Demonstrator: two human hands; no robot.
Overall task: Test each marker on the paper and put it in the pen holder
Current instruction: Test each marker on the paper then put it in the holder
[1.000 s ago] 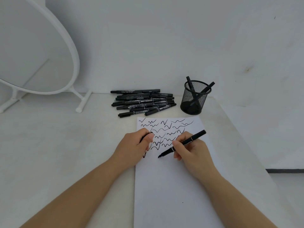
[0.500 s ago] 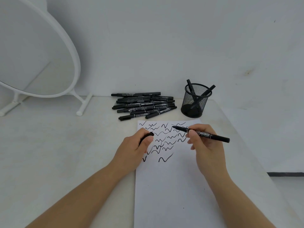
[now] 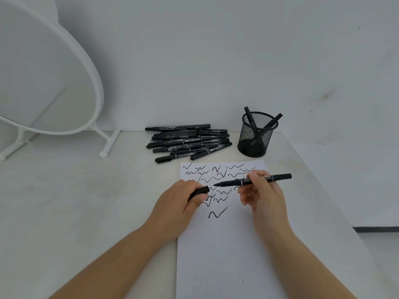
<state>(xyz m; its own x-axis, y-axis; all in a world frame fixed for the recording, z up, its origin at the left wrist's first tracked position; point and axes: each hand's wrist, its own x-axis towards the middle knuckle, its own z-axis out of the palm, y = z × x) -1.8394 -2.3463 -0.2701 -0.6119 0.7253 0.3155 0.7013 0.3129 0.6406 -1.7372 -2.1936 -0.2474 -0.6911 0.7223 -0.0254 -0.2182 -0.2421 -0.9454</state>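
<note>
A white paper [image 3: 226, 255] covered with black squiggles lies on the table. My right hand [image 3: 264, 197] pinches an uncapped black marker [image 3: 233, 182] held level above the paper, tip pointing left. My left hand [image 3: 177, 203] grips the marker's black cap [image 3: 200, 190], its open end a short gap from the tip. A pile of several black markers [image 3: 187, 141] lies behind the paper. The black mesh pen holder [image 3: 257, 134] stands at the back right with two markers in it.
A round white-framed mirror [image 3: 43, 72] on a stand leans at the back left. The white wall runs right behind the table. The table's right edge [image 3: 336, 201] slants close to the paper and the holder.
My right hand finished a squiggle, lifted the marker off the paper and turned it level, tip toward the cap. My left hand stayed on the paper's left edge with the cap.
</note>
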